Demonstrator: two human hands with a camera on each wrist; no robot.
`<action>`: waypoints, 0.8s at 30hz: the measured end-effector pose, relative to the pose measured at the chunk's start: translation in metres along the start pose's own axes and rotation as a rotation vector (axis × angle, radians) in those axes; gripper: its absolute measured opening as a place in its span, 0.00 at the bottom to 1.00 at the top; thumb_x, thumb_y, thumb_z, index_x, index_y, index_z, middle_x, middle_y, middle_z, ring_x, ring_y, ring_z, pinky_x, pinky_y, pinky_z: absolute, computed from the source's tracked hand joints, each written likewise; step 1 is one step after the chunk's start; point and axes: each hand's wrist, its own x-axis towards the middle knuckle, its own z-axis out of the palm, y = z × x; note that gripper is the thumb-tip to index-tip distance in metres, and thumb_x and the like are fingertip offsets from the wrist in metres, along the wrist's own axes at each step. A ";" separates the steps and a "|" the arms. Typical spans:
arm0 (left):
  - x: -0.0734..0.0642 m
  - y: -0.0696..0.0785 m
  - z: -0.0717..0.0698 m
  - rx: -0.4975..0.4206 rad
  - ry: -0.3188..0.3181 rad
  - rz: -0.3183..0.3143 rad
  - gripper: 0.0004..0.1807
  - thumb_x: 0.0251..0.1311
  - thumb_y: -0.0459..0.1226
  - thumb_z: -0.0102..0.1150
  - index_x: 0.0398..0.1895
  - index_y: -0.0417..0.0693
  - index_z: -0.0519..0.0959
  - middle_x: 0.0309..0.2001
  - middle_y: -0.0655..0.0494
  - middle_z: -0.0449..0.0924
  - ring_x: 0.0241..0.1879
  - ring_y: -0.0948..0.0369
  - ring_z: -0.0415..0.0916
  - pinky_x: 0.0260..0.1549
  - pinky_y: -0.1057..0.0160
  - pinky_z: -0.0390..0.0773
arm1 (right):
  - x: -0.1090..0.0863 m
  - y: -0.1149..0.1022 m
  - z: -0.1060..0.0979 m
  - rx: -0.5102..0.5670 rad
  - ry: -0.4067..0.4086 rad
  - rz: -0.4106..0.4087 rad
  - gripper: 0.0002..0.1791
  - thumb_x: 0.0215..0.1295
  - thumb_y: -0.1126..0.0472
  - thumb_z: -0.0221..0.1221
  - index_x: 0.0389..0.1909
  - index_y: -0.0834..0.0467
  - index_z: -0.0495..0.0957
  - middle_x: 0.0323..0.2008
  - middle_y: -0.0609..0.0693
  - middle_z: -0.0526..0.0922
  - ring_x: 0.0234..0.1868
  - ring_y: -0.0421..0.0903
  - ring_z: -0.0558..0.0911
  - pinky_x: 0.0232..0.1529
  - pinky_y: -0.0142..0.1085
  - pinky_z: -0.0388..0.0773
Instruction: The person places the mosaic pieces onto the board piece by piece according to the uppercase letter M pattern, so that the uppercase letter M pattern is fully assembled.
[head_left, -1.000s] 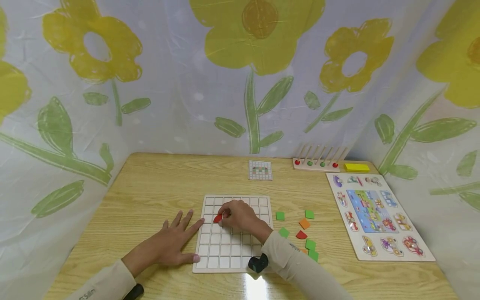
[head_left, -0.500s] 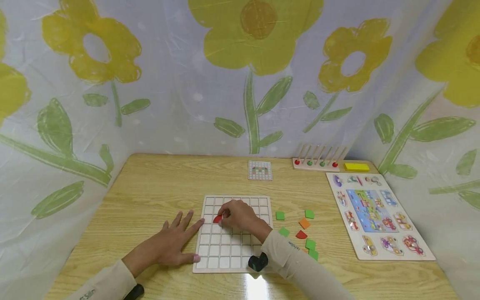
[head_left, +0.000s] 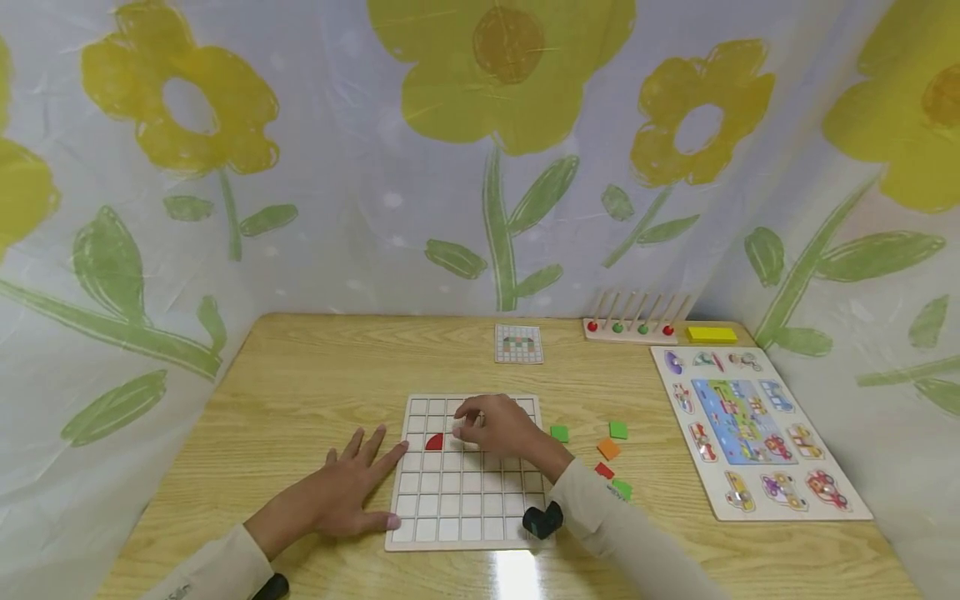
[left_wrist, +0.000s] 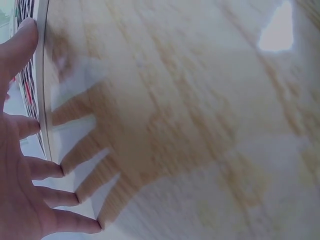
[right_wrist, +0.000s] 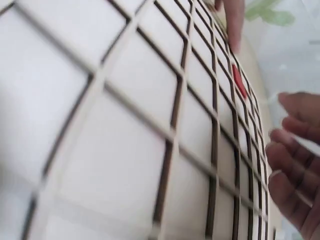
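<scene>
A white grid board (head_left: 427,505) lies flat on the wooden table. One red quarter-circle tile (head_left: 434,442) sits in a cell toward the board's upper left; the right wrist view also shows this red tile (right_wrist: 239,81). My left hand (head_left: 341,497) is spread flat on the table, thumb and index fingertip at the board's left edge. Over the board, just right of the red tile, my right hand (head_left: 501,427) hovers with loosely bent fingers and nothing between them. In the right wrist view, a gap shows between those fingers (right_wrist: 292,160) and the grid.
Right of the board lie several green square tiles (head_left: 618,430), an orange tile (head_left: 609,449) and another red tile (head_left: 604,471), partly hidden by the sleeve. Behind stand a pattern card (head_left: 518,345), a peg rack (head_left: 630,332) and a yellow block (head_left: 711,335). A picture puzzle (head_left: 678,371) lies far right.
My right hand has let go of the red tile and moved a little to the right, leaving the tile in its cell. The left hand has stayed in place.
</scene>
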 end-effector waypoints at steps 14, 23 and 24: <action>0.001 -0.002 0.002 0.002 0.017 0.013 0.55 0.58 0.71 0.54 0.81 0.51 0.52 0.78 0.29 0.45 0.73 0.23 0.43 0.54 0.16 0.55 | -0.030 0.051 -0.045 0.063 0.097 -0.037 0.14 0.72 0.54 0.61 0.51 0.58 0.84 0.39 0.45 0.85 0.23 0.38 0.76 0.26 0.33 0.76; 0.000 -0.001 0.001 0.010 0.011 0.009 0.55 0.59 0.71 0.53 0.81 0.52 0.51 0.78 0.29 0.44 0.73 0.23 0.42 0.55 0.16 0.55 | -0.048 0.075 -0.063 0.069 0.122 -0.051 0.14 0.73 0.54 0.60 0.50 0.58 0.85 0.42 0.50 0.86 0.27 0.39 0.78 0.27 0.34 0.77; 0.000 -0.001 0.001 0.011 0.011 0.010 0.55 0.59 0.71 0.53 0.81 0.52 0.51 0.78 0.29 0.44 0.73 0.23 0.42 0.55 0.17 0.55 | -0.050 0.078 -0.064 0.067 0.121 -0.049 0.13 0.73 0.54 0.60 0.50 0.58 0.85 0.42 0.50 0.86 0.27 0.39 0.78 0.28 0.34 0.77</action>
